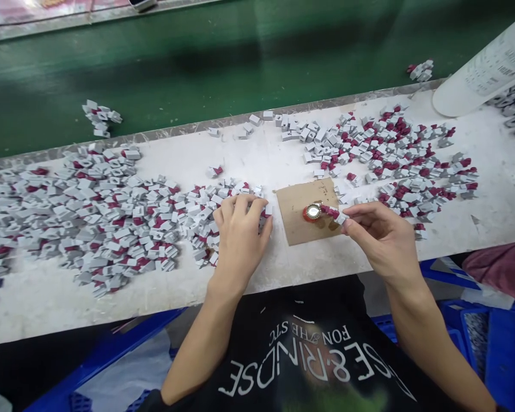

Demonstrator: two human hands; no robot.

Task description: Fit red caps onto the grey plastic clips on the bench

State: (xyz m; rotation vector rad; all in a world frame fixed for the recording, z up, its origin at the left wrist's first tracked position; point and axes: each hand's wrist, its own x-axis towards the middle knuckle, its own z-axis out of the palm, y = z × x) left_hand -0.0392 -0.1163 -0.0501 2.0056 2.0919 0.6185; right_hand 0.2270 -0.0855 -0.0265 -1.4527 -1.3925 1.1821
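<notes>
Part (333, 214) in right grip (381, 237); left grip (241, 237) at pile (124, 217)

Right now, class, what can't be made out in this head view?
Head view, beneath the left hand: hidden by its back and curled fingers.
Head view, gray-and-maroon piece: fingertips of the right hand cover one end.
Head view, white cylindrical container: top cut off by the right edge.
Head view, marks on the cardboard: too small to read.
</notes>
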